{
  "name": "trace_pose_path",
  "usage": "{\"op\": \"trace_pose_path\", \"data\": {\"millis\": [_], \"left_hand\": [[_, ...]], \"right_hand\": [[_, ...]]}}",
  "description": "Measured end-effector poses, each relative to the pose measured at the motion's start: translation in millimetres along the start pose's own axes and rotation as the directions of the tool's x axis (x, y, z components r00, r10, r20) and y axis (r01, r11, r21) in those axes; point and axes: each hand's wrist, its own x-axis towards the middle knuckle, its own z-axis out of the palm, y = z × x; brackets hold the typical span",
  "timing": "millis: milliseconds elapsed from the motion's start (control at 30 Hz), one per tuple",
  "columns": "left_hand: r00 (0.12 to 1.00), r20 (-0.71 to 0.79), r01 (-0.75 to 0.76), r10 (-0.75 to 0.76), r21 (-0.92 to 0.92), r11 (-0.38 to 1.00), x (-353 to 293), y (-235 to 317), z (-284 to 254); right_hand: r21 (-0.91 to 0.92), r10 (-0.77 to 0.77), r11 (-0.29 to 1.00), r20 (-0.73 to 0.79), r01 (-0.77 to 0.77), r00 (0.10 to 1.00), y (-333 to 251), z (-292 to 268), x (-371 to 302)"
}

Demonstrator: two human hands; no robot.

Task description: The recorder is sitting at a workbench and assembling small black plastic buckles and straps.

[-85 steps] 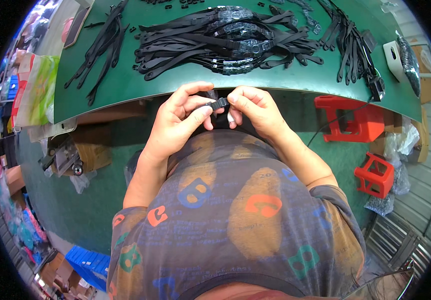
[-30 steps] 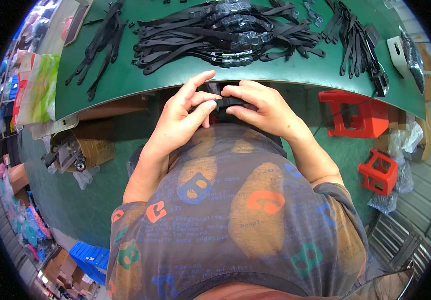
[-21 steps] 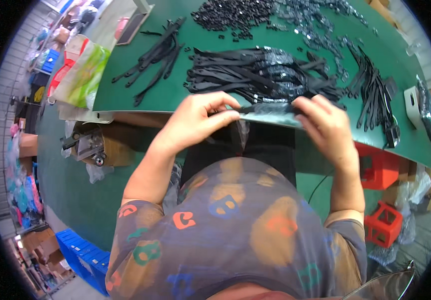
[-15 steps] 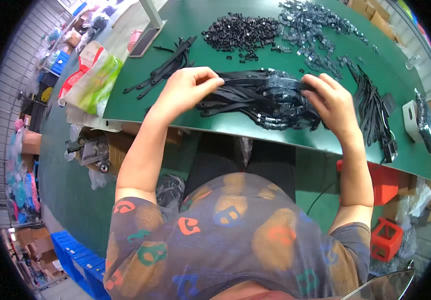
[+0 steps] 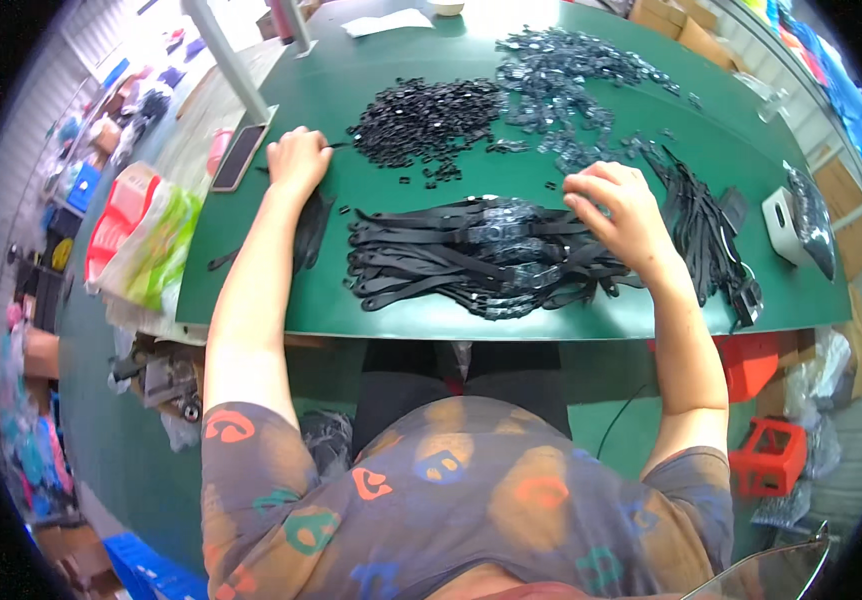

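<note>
At the left of the table my left hand [image 5: 298, 160] is closed at the far end of a small pile of black straps [image 5: 312, 232]. A dark strap end [image 5: 340, 145] pokes out at its fingertips; my forearm covers part of the pile. My right hand [image 5: 613, 205] hovers over the right end of a wide bundle of black straps [image 5: 406, 255], fingers loosely bent, a gap between thumb and fingers, nothing visible in them. Shiny clear-wrapped pieces [image 5: 513, 245] run across the middle of this bundle.
Behind the bundle lie a heap of small black pieces [image 5: 426, 120] and a heap of shiny clear-wrapped pieces [image 5: 561, 85]. More black straps [image 5: 696, 225] and a white container [image 5: 783, 226] are at the right. A phone [image 5: 239, 158] and a bag [image 5: 141, 240] are at the left.
My left hand has left the middle bundle and moved left to the small strap pile. The strap held between both hands now lies on the bundle. The view has shifted.
</note>
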Motion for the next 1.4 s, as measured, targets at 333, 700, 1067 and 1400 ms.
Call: {"op": "trace_pose_path", "data": {"millis": [333, 700, 1067, 1400], "left_hand": [[0.944, -0.282, -0.066, -0.173, -0.673, 0.737, -60.2, -20.8, -62.8], [0.997, -0.072, -0.072, -0.003, -0.981, -0.181, -197.0, 15.5, -181.4], [0.929, 0.311, 0.366, 0.198, -0.843, -0.394, -253.6, 136.9, -96.4], [0.912, 0.357, 0.407, 0.204, -0.853, -0.327, -270.7, 144.2, -89.3]], "right_hand": [[-0.092, 0.098, 0.992, 0.148, -0.085, 0.984, 93.2, 78.0, 77.2], [-0.196, -0.001, 0.979, 0.24, 0.05, 0.971, 96.3, 124.1, 94.6], [0.918, 0.144, 0.098, 0.369, -0.384, 0.918, -103.8, 57.5, -5.8], [0.837, 0.254, -0.229, 0.545, -0.498, 0.799, -153.6, 78.3, -30.2]]}}
